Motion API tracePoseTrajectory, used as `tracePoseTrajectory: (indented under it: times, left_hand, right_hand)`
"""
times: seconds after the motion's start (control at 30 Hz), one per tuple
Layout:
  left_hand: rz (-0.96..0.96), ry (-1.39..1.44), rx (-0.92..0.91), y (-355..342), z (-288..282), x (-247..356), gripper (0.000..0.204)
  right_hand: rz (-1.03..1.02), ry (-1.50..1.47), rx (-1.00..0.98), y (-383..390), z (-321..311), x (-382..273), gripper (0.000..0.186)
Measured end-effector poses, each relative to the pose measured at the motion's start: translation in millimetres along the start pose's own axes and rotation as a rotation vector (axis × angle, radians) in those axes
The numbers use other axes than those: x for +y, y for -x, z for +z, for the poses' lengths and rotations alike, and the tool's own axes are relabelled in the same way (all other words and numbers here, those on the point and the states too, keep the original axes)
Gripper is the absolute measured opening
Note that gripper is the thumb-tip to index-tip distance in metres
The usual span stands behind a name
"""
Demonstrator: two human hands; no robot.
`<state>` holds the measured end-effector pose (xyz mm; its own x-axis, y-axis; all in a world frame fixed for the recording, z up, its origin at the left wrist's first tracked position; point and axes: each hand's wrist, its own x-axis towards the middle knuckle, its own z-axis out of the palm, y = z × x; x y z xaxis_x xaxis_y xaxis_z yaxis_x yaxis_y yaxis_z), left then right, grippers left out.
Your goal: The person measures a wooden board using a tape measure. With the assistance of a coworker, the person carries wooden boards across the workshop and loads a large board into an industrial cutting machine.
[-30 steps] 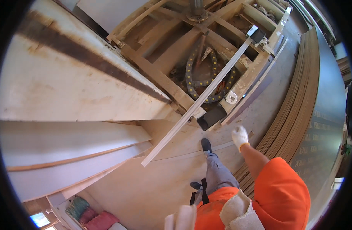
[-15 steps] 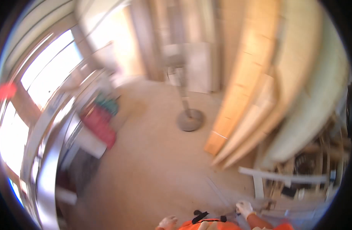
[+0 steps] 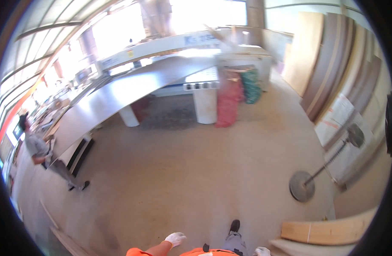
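Observation:
My left hand (image 3: 176,239), in a white glove, hangs low in front of my orange top with its fingers stretched out and nothing visible in it. On the other side, my right hand (image 3: 262,251), also white-gloved, shows only partly at the lower edge; its fingers are too small and cut off to read. Neither hand touches any object that I can see. Ahead, a long grey board (image 3: 115,104) lies across a large panel saw (image 3: 161,50). At its left end stands a person (image 3: 39,147) with hands at the board's edge.
Red sacks (image 3: 228,102) and a green sack (image 3: 250,86) stand beside the saw's table. A round-based stand fan (image 3: 301,187) is on the floor to the right. Tall boards (image 3: 324,64) lean against the right wall, and wooden planks (image 3: 324,231) lie close at my lower right.
My view has swung left, bringing the saw, the long board and the person into sight. The fan and leaning boards now appear farther right. My left hand's fingers look more extended.

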<state>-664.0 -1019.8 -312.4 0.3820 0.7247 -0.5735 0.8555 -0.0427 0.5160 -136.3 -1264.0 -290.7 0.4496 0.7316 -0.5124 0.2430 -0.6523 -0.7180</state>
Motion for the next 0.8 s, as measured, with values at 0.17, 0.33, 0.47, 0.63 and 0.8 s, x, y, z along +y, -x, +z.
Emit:
tracePoseTrajectory:
  times: [0.17,0.33,0.47,0.63,0.8]
  left_hand:
    - [-0.408,0.226,-0.108,5.9,-39.0,62.8,0.063]
    - [-0.519,0.447,0.184,-18.6,-69.5,111.2,0.061]
    - [-0.573,0.534,0.171,-74.2,-69.8,110.4,0.06]
    - [-0.402,0.376,0.246,-195.0,-54.2,27.1,0.038]
    - [-0.636,0.637,0.261,-281.4,-233.6,5.7,0.063]
  right_hand:
    - [0.144,-0.183,-0.208,-191.0,-26.8,-91.1,0.044]
    - [-0.088,-0.108,-0.315,-384.2,-10.5,-260.8,0.03]
    - [-0.267,-0.045,-0.375,-483.2,33.7,-446.9,0.036]
    - [-0.333,-0.091,-0.455,-555.5,118.6,-609.7,0.038]
    - [-0.333,-0.074,-0.527,-603.7,179.3,-721.3,0.037]
